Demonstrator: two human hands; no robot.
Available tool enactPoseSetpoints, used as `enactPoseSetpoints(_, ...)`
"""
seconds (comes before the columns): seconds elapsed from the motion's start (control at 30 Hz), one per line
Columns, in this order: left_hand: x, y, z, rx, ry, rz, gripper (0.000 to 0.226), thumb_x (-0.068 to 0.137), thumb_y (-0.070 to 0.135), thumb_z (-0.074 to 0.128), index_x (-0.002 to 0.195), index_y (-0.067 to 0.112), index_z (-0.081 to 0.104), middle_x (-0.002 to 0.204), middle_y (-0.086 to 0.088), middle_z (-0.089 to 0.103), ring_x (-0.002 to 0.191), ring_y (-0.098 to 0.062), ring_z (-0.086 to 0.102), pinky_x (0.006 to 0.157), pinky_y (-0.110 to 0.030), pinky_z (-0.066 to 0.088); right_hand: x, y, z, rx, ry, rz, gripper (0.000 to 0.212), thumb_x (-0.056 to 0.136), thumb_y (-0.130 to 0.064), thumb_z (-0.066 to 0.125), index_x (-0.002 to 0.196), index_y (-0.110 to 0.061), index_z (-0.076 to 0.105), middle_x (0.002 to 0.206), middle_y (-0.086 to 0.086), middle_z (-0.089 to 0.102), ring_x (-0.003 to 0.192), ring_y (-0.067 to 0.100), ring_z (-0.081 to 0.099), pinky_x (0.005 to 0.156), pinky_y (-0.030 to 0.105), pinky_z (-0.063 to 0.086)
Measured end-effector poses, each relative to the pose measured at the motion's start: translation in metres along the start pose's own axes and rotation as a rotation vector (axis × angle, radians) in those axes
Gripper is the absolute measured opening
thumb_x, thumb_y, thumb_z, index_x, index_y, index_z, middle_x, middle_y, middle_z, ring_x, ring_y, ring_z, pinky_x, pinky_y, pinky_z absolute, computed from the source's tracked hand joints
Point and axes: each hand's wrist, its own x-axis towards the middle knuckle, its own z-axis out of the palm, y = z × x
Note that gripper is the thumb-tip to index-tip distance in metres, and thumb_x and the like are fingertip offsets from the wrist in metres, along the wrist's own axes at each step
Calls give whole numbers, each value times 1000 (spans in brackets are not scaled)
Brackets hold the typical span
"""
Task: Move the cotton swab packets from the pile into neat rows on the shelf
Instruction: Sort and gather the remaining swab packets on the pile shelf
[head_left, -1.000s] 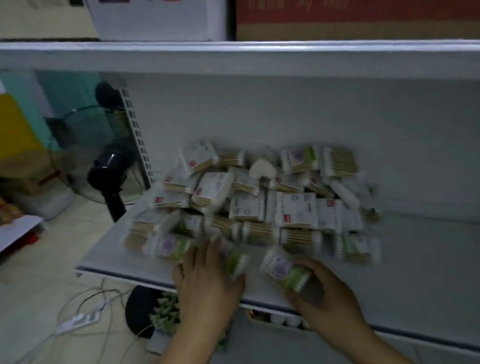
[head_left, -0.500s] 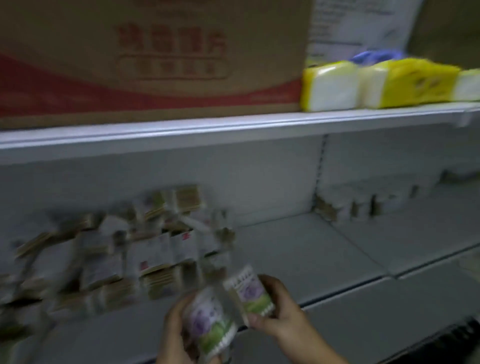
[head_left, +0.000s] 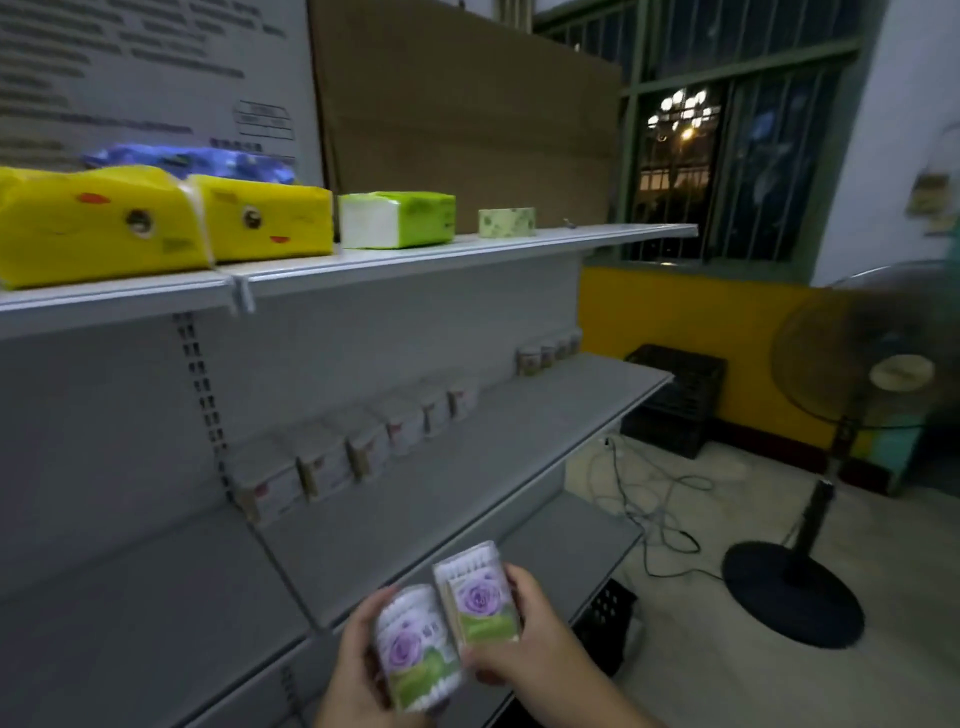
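Low in the frame's centre, the left hand (head_left: 358, 660) grips one cotton swab packet (head_left: 415, 654) and the right hand (head_left: 524, 639) another packet (head_left: 480, 597) — light, slick film, likely crushable. Best pinched by the short edges, then stood beside the row (head_left: 358, 457) on the shelf (head_left: 467, 467).

The two swab packets, one in the left hand (head_left: 358, 660) and one in the right hand (head_left: 535, 644), look like glossy clear plastic with printed paper labels: the left packet (head_left: 415, 654) at 6 o'clock, the right packet (head_left: 480, 597) just beside it. The shelf (head_left: 441, 467) looks like smooth, matt painted metal. At 10 o'clock, the yellow tissue packs (head_left: 156, 223) wear shiny plastic wrap. The cardboard sheet (head_left: 467, 114) at 12 o'clock is matt brown. The floor (head_left: 727, 675) at 4 o'clock looks dull, slightly rough.
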Motion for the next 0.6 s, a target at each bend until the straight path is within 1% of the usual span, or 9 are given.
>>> enactPoseSetpoints(0.1, 38, -17, 36, 53, -81, -68, 91, 44, -48, 49, 111, 13, 52, 101, -10, 69, 71, -30, 70, 53, -47, 56, 25, 0, -44, 9, 29, -13, 71, 61, -2, 70, 124, -21, 43, 107, -1, 68, 80, 11, 65, 63, 28, 51)
enactPoseSetpoints(0.17, 64, -25, 58, 105, -76, -36, 79, 53, -40, 61, 109, 15, 52, 89, -5, 73, 67, -24, 70, 53, -43, 58, 46, 2, -66, 6, 52, -35, 69, 56, -13, 70, 119, -25, 42, 105, -5, 68, 77, 5, 64, 60, 23, 49)
enactPoseSetpoints(0.2, 77, -29, 69, 112, -34, -32, 69, 61, -37, 61, 107, 14, 52, 83, -3, 74, 64, -20, 69, 52, -41, 58, 59, 3, -76, 12, 68, -42, 67, 56, -17, 70, 116, -27, 42, 104, -7, 68, 78, 3, 65, 61, 21, 49)
enactPoseSetpoints(0.27, 110, -41, 83, 108, -2, -12, 53, 70, -31, 56, 102, 11, 53, 76, -3, 73, 60, -16, 67, 50, -37, 58, 88, 7, -94, 28, 97, -48, 59, 65, -20, 72, 116, -29, 44, 105, -7, 68, 88, 5, 66, 70, 25, 54)
enactPoseSetpoints(0.33, 151, -52, 96, 115, 77, 27, 50, 72, -31, 54, 101, 10, 54, 78, -8, 71, 58, -13, 67, 48, -30, 56, 123, 10, -112, 67, 124, -49, 54, 71, -18, 69, 119, -28, 46, 110, -4, 68, 99, 13, 66, 85, 35, 56)
enactPoseSetpoints(0.4, 193, -61, 112, 112, 104, 72, 59, 69, -33, 55, 109, 10, 53, 85, -10, 67, 57, -8, 67, 49, -20, 53, 158, 13, -134, 64, 152, -49, 58, 63, -22, 67, 117, -29, 47, 109, -5, 68, 98, 10, 66, 88, 33, 54)
enactPoseSetpoints(0.5, 244, -73, 128, 118, 134, 98, 73, 65, -34, 60, 117, 15, 46, 91, -14, 62, 56, -1, 65, 46, -15, 50, 199, 22, -168, -34, 215, -62, 58, 66, -17, 75, 116, -29, 47, 104, -10, 66, 87, -2, 65, 75, 18, 52)
enactPoseSetpoints(0.57, 282, -76, 145, 164, 122, 74, 73, 56, -21, 76, 114, 14, 49, 92, -10, 64, 60, -3, 64, 51, -17, 52, 231, 26, -193, -101, 262, -68, 58, 67, -13, 81, 114, -27, 50, 101, -9, 67, 84, -1, 65, 71, 14, 50)
enactPoseSetpoints(0.6, 301, -79, 150, 188, 128, 81, 73, 44, -14, 79, 107, 12, 54, 84, -6, 67, 61, -8, 63, 52, -21, 53, 249, 30, -206, -129, 293, -82, 58, 66, -13, 83, 113, -26, 52, 99, -7, 69, 85, 3, 67, 73, 18, 51)
